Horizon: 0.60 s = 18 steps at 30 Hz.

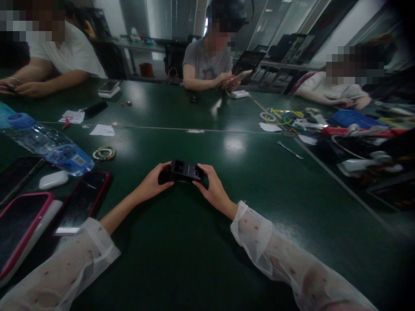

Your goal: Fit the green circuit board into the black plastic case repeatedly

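A small black boxy device (186,170) with slots and small openings on its face is held between both hands over the green table (181,246). My left hand (154,181) grips its left end, thumb below and fingers above. My right hand (212,183) pinches the right end in the same way. What exactly the device is, I cannot make out. Whether its underside rests on the tabletop is unclear. Left of my left hand lie beaded bracelets (104,153) and a red-edged phone (84,201).
At left, a large water bottle (48,144) lies on its side near a white earbud case (53,179) and a pink-cased phone (24,229). A wrench (290,150) lies to the right, before cables and a blue tray (356,119). Several people sit across the table.
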Motion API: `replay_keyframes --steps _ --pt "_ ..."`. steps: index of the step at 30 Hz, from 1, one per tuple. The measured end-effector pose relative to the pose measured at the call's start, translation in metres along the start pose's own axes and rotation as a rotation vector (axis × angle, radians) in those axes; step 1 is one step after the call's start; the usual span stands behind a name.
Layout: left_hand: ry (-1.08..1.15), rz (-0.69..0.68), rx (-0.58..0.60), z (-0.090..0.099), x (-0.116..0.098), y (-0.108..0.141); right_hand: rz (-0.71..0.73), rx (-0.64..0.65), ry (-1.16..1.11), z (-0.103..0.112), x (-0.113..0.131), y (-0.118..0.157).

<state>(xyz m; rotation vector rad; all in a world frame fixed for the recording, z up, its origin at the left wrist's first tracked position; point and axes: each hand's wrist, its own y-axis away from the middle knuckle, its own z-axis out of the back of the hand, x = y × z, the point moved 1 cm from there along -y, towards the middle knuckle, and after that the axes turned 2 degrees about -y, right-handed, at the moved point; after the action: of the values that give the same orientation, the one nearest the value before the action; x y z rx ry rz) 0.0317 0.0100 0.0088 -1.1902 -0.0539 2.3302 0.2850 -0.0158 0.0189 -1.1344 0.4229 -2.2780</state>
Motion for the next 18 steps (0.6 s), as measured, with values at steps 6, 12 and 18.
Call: replay_keyframes --steps 6,12,18 --pt "0.007 -0.039 -0.013 -0.0032 0.0026 0.0005 -0.010 0.046 0.029 -0.0020 -0.0021 -0.0017" --pt "0.003 -0.048 -0.043 -0.0042 0.0067 0.0019 -0.003 0.092 0.069 -0.0037 -0.0035 -0.0026" --pt "0.001 -0.036 -0.031 -0.0039 0.0066 0.0021 -0.004 0.115 0.077 -0.0031 -0.0011 -0.0019"
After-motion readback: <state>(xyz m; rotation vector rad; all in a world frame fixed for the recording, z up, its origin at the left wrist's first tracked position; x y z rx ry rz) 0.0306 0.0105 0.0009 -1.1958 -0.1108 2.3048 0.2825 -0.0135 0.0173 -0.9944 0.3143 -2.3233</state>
